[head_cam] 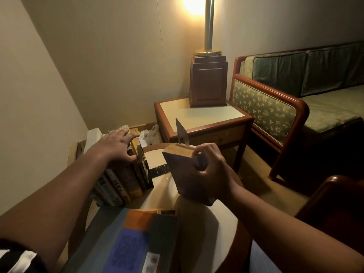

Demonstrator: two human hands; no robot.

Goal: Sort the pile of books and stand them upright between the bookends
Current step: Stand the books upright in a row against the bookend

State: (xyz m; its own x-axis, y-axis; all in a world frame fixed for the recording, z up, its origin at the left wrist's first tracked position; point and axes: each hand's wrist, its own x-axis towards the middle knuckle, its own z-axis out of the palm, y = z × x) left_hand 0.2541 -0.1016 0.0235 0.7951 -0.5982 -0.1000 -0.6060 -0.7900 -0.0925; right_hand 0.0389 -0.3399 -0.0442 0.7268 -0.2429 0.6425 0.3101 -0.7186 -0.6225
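A row of upright books (126, 182) stands at the left of a round table (222, 223). My left hand (116, 143) rests flat on top of that row, fingers spread. My right hand (211, 168) grips a dark purple book (185, 174) with yellowed pages, held upright and tilted just right of the row, above the table. A grey metal bookend (181, 133) stands behind the held book. A pile of flat books with a blue and orange cover on top (134, 243) lies at the near edge.
A square side table (204, 117) carrying a wooden lamp base (207, 83) stands behind the round table. A green sofa (295, 99) fills the right. A white plastic bag (148, 134) lies in a box on the floor. A dark chair arm (338, 196) is at right.
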